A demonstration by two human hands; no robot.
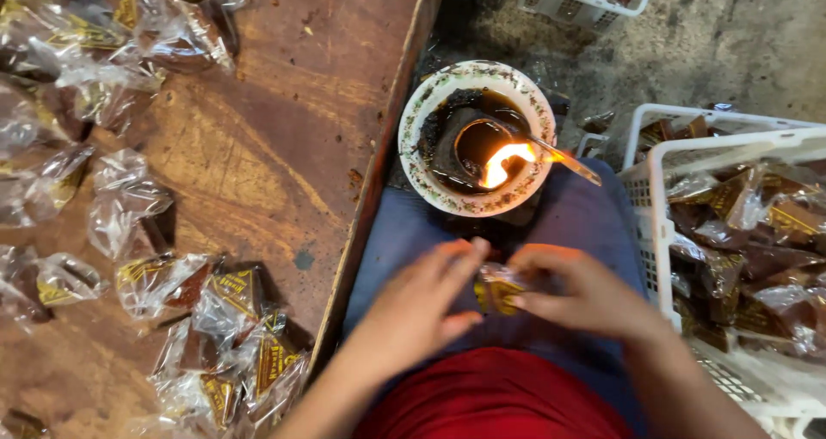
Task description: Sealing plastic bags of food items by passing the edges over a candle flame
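A red shirt (pixel 495 400) fills the bottom edge, and just above it, over a lap in blue cloth (pixel 568 224), both hands meet on one small clear packet (pixel 497 288) with a brown piece and a yellow-and-dark triangular label inside. The left hand (pixel 422 306) pinches its left end between thumb and forefingers; the right hand (pixel 576 288) closes its fingertips on the right end, so both are shut on the same packet, held low in front of the body.

Judging by this, the step in hand is folding or gathering the packet's open end. The next move calls for a tight, even pinch and a careful approach to heat, since thin plastic would shrink or scorch quickly.

Just beyond the packet sits a white bowl (pixel 476 138) with a speckled rim, dark inside, where a small flame (pixel 508 162) burns beside a metal spoon (pixel 564 157) that sticks out over the rim.

To the right, a white plastic basket (pixel 654 224) holds many like packets. To the left, a worn wooden table (pixel 284 129) carries loose packets (pixel 228 336), each showing the same yellow triangular label. A second white basket (pixel 585 0) stands on the concrete floor (pixel 740 52) at the top.
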